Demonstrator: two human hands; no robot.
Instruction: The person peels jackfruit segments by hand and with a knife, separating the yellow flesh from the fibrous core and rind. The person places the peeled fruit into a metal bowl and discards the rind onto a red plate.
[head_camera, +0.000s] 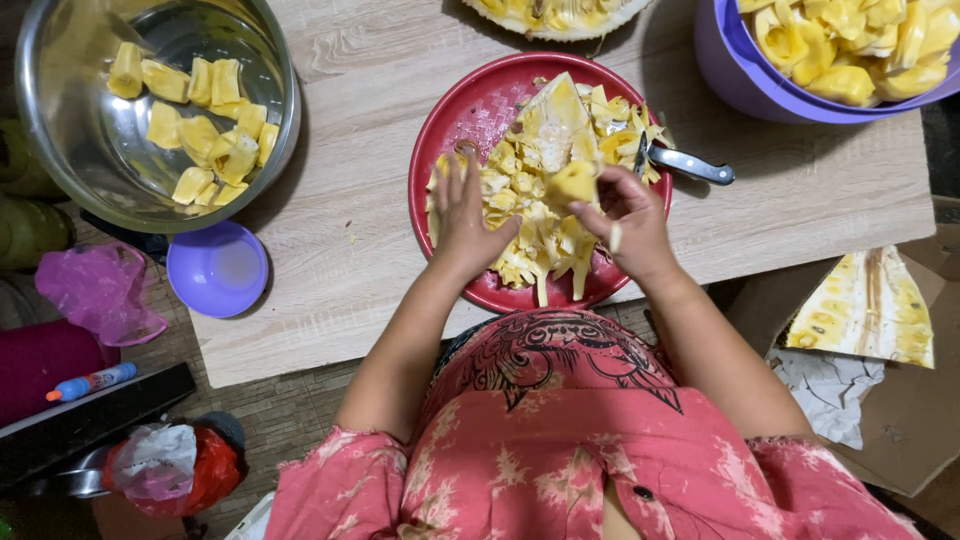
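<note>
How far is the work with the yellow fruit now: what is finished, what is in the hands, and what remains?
Done: cleaned yellow pods lie in the steel bowl, and the purple tub is piled with pieces. In hand: the right hand holds a yellow pod over the red plate; the left hand, fingers spread, rests on the scraps. Left: a cut fruit slab lies on cardboard, apparently unpicked.

Yellow jackfruit pod (574, 183), raised over scraps
</note>
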